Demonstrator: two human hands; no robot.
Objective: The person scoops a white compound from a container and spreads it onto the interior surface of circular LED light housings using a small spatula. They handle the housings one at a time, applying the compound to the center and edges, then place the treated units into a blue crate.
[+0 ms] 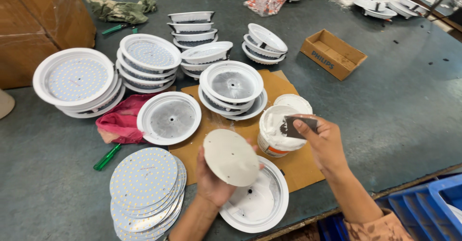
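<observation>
My left hand [211,181] holds a round grey-white disc [231,157] tilted up, its plain back facing me, above a white round lamp housing [262,207] at the table's near edge. My right hand [323,142] grips a small dark flat scraper [299,124], its end dipped into a white tub of white paste [276,132]. The tub's lid [293,101] lies just behind it. A stack of round LED boards [144,181] lies left of my left hand. An empty housing [169,117] rests on the brown cardboard sheet [298,166].
Stacks of white housings [232,84] and LED-fitted housings [77,79] fill the middle and left of the green table. A red cloth [118,120], green screwdriver [107,156], small open cardboard box [333,53], large carton [38,19] and blue crates [428,205] surround them.
</observation>
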